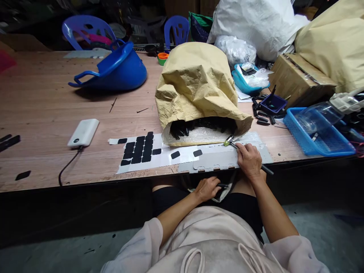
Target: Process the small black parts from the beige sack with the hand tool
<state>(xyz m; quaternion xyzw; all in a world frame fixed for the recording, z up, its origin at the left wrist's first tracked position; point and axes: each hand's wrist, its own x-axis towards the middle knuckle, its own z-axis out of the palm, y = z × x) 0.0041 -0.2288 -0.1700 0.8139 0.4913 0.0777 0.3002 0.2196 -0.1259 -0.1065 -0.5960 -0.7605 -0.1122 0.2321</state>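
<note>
My right hand (250, 160) is closed round a small hammer (267, 169) above the table's front edge. The hammer's head is metal with a yellow-green tip, and it points toward the sack. Down at my lap, my left hand (209, 188) is closed on a small black piece, partly hidden by the fingers, over the mouth of a pale bag (226, 194) between my legs. A tan sack (196, 83) lies on the table with its mouth toward me, showing black parts (180, 129) inside. In front of it, black rounded patches (138, 149) sit on a white sheet (165, 161).
To the left are a white power bank (83, 132) with a cable and a tilted blue basin (122, 70). On the right stand a blue basket (318, 142), a purple tray (273, 104) among black parts and a cardboard box (301, 79). A grey plate (216, 161) lies along the front edge.
</note>
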